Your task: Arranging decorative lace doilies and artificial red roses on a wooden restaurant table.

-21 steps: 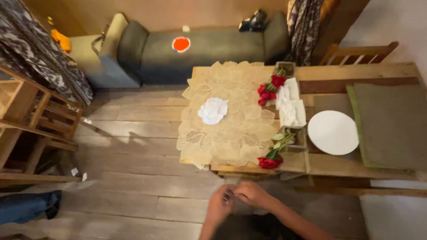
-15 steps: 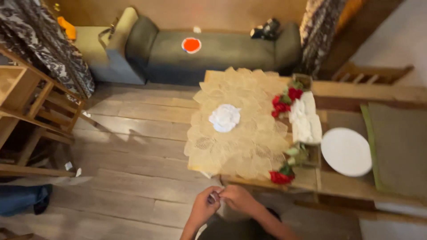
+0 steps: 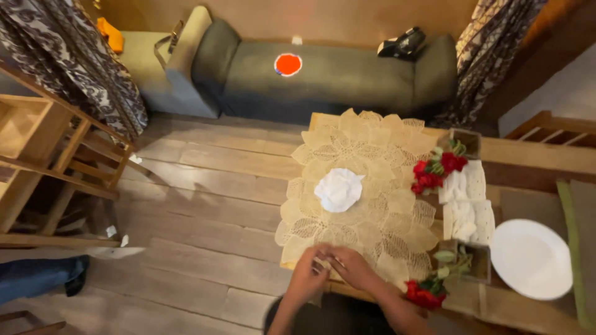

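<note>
A: Wood-plank floor, grey bench [image 3: 323, 74] at the wall, low table under a cream lace cloth [image 3: 360, 192]. Hands?

B: Left hand [image 3: 307, 276] and right hand [image 3: 351, 267] meet at the cloth's near edge, fingers curled, pinching it or something small; can't tell which.

A: Rest?

B: White folded napkin [image 3: 339, 189] centred as display; red roses [image 3: 434, 174] and white plate [image 3: 531, 257] off right.
</note>
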